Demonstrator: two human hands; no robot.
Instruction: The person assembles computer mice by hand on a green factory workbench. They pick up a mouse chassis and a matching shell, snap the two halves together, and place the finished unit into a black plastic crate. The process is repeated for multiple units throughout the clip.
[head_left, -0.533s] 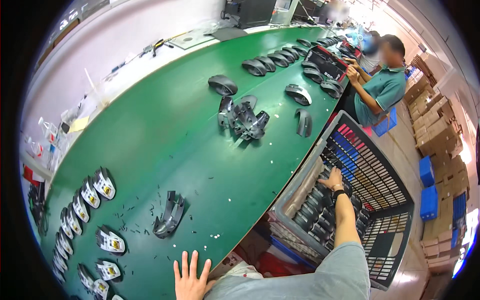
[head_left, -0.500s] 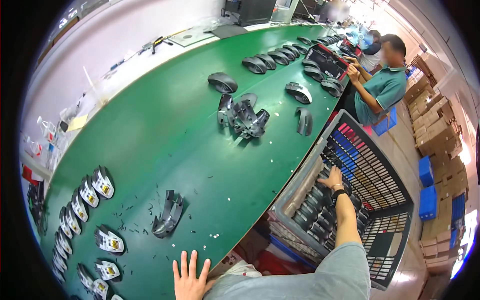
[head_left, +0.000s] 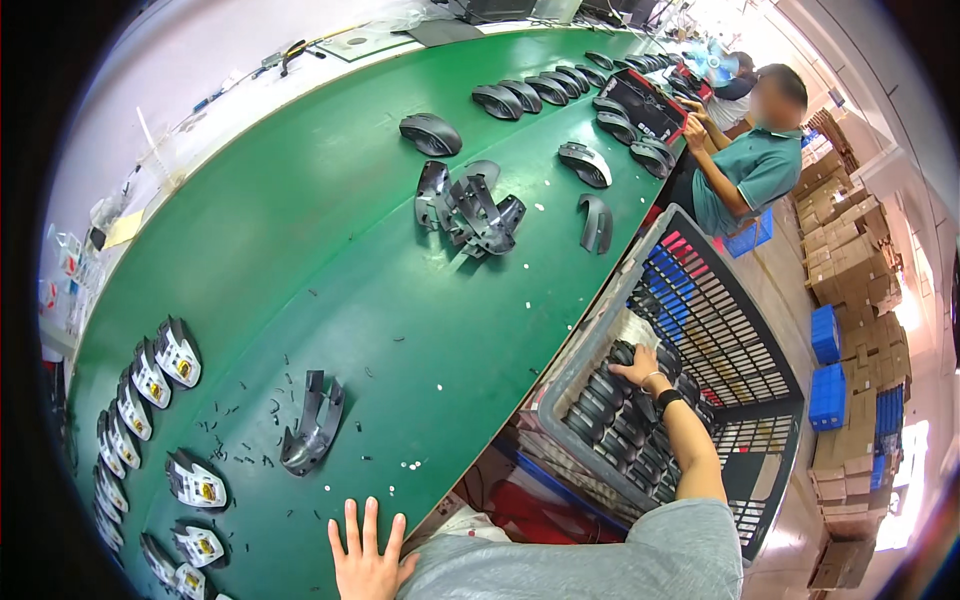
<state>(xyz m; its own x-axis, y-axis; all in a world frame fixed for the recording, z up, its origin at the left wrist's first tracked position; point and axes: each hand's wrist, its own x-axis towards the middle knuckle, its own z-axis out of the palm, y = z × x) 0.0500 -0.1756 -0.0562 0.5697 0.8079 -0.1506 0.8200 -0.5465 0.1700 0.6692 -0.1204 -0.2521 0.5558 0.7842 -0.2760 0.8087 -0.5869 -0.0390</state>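
One left hand (head_left: 368,555) is flat on the green table (head_left: 480,330), fingers spread, with a loose shell (head_left: 318,425) lying a bit beyond the fingertips. Meanwhile the right hand (head_left: 640,365) is down in the crate (head_left: 762,350), right at the dark mouse parts (head_left: 597,398) packed in there. Can't tell if it's actually pinching one, tbh.

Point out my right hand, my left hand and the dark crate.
Right hand (head_left: 639,368): head view, back of the hand.
Left hand (head_left: 367,566): head view, back of the hand.
Dark crate (head_left: 728,336): head view, slatted side wall.
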